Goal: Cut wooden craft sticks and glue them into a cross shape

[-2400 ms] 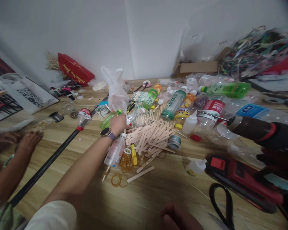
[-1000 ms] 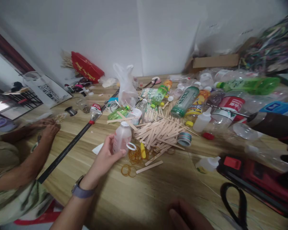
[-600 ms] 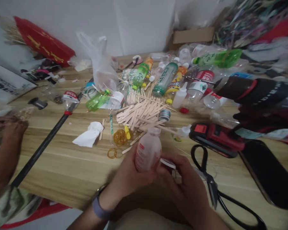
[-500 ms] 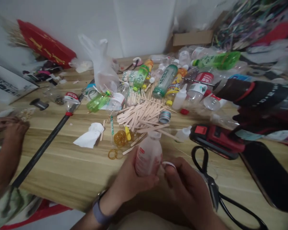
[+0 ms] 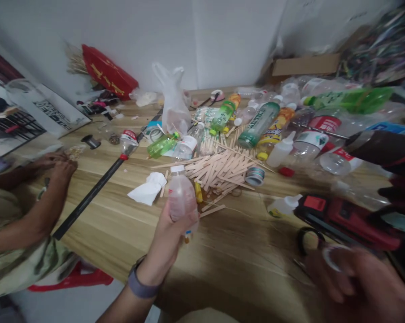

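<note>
My left hand is wrapped round a clear plastic bottle with a white cap, held upright over the wooden table. At the lower right, my right hand is blurred by motion, its fingers curled near the black-handled scissors. A pale ring-like piece shows at its fingers; whether that hand grips anything else is unclear. Behind the bottle lie a pile of wooden sticks, a yellow item and a white tissue.
A red and black power drill lies at the right, beside a small glue bottle. Several plastic bottles crowd the back right. A black tube with a bottle top stretches across the left. Another person's arms rest at the left edge.
My right hand has moved away from the bottle toward the lower right. The bottle in my left hand is now left of the sticks, and its white cap shows. The view has shifted left.
</note>
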Tool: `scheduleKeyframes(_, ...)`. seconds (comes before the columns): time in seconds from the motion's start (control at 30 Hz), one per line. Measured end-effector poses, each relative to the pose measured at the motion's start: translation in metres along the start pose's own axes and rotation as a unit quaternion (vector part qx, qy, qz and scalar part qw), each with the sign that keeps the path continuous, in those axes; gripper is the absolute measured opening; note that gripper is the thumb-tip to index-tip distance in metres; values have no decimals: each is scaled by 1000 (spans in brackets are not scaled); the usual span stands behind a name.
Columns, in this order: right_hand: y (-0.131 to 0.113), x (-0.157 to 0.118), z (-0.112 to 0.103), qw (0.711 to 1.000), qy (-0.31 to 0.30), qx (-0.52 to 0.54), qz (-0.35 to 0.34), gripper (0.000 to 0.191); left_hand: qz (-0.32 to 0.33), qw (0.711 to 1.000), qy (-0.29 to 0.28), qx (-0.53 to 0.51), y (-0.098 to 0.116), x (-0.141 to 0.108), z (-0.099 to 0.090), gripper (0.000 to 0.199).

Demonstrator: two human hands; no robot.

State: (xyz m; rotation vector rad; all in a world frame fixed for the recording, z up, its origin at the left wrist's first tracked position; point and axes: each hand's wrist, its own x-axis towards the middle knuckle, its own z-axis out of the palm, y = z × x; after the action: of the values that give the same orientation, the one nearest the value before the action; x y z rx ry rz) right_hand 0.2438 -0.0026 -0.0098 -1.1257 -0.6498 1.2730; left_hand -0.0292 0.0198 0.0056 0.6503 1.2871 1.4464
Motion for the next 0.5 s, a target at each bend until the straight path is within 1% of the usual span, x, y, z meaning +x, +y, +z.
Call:
scheduleKeyframes(0.07,-1,-10,24,997,-52,-14,60,41,-13,1000,-27,-8,-3,-4,10,48)
scheduleKeyframes(0.1,-1,-14,37,996,-53,-20,68,40,-19,999,-37,-12,-4,-5,15,47)
scheduleKeyframes(0.17,-1,-17,58,993,-76,-56,68,42,-33,998,-55,-18,-5,-7,21,47)
scheduleKeyframes(0.27,0,-11,78,977,-158,-124,66,44,-50,995,-80,-26,-4,-10,26,47)
scheduleKeyframes(0.33,1,-3,85,963,-211,-141,89,43,-63,993,-97,-28,-3,-12,28,46)
scheduleKeyframes(0.4,1,1,87,952,-250,-125,129,42,-75,991,-106,-29,-3,-14,27,43)
scheduleKeyframes(0.43,1,2,85,948,-259,-111,148,42,-79,991,-104,-31,-3,-14,26,43)
scheduleKeyframes(0.5,-2,1,77,950,-243,-91,177,42,-78,993,-85,-40,-2,-11,22,43)
